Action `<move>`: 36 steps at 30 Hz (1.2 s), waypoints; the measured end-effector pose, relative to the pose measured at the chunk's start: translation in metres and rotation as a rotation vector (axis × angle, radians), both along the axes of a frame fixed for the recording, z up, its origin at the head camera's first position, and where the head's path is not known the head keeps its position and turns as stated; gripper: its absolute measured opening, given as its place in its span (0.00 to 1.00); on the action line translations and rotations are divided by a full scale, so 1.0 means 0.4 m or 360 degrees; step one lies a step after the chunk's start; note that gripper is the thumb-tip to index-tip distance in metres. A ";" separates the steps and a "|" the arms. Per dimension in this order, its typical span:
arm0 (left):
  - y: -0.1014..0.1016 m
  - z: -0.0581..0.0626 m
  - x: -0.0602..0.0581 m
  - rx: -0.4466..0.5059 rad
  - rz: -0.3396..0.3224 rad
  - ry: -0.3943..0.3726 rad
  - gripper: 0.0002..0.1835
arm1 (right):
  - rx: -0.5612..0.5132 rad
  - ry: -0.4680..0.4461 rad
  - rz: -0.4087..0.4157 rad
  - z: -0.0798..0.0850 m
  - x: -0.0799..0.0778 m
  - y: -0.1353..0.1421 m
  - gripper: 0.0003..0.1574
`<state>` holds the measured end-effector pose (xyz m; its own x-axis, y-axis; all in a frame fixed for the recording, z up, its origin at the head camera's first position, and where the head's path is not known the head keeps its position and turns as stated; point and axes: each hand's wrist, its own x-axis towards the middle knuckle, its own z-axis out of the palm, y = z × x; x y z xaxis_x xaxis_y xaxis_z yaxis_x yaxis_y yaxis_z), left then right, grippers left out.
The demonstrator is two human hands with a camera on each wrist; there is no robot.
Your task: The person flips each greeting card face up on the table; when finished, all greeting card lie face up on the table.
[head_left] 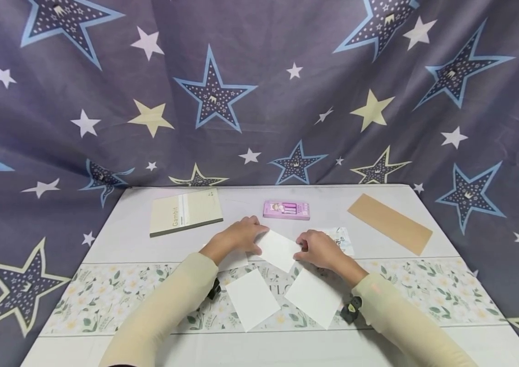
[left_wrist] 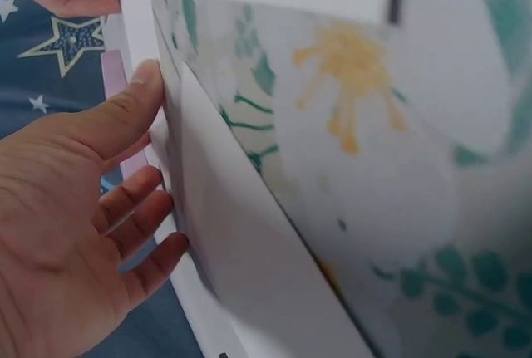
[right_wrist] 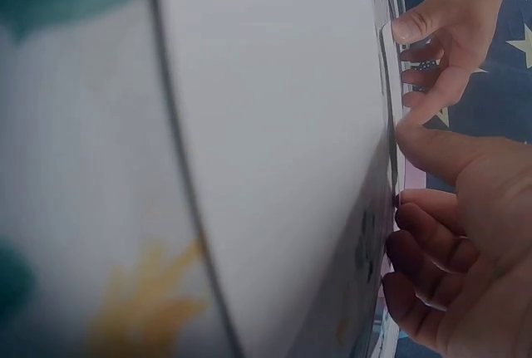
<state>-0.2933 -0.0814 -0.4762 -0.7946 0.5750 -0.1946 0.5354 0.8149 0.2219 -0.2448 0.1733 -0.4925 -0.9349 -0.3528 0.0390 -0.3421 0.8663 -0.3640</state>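
A square white paper sheet (head_left: 278, 250) lies between my hands in the head view, one corner toward the far side. My left hand (head_left: 241, 235) holds its left edge, with the thumb near me and the index finger at the far corner. At the right corner, my right hand (head_left: 321, 250) pinches the sheet between thumb and fingers. Both wrist views show the thumbs at the paper's edge, with the other fingers loosely bent. Nearer to me lie a left white sheet (head_left: 253, 300) and a right white sheet (head_left: 315, 298). Another white sheet (head_left: 234, 261) is partly hidden beneath my left hand.
A notebook marked Gambit (head_left: 187, 211) lies back left. A pink box (head_left: 287, 209) stands behind the sheets. A printed card (head_left: 342, 239) is partly covered by my right hand, and a brown cardboard strip (head_left: 389, 223) lies back right. A starry curtain (head_left: 259, 102) hangs behind the table.
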 end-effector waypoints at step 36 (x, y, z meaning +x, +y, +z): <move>-0.020 0.004 -0.015 0.0853 0.0260 0.0066 0.05 | -0.0630 -0.0183 -0.0037 0.045 -0.045 0.037 0.12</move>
